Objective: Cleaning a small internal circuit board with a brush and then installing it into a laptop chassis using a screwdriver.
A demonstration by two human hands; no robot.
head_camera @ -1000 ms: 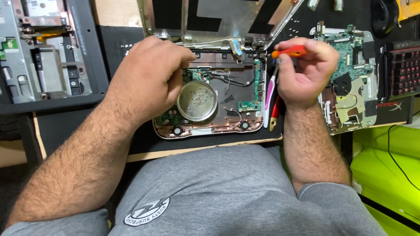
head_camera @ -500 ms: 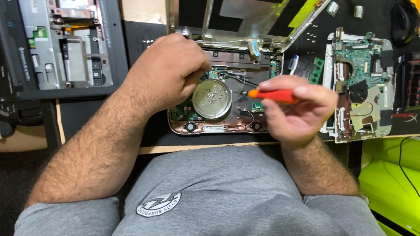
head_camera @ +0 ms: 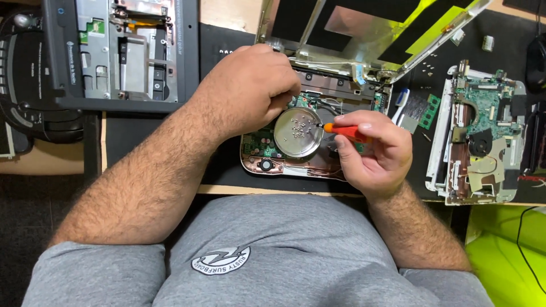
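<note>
Right hand clamped around an orange-handled screwdriver, long axis near horizontal, tip pointing left at the rim of a round metal dish holding small screws. Dish sits on the opened laptop base. Left hand curled, fingers down on the base's upper edge; whether it grips anything cannot be told.

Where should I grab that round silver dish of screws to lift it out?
Probably the round silver dish by its near rim, coming from the front, fingers under the raised edge. The left hand covers its far side, and the orange screwdriver in the right hand crowds its right.
</note>
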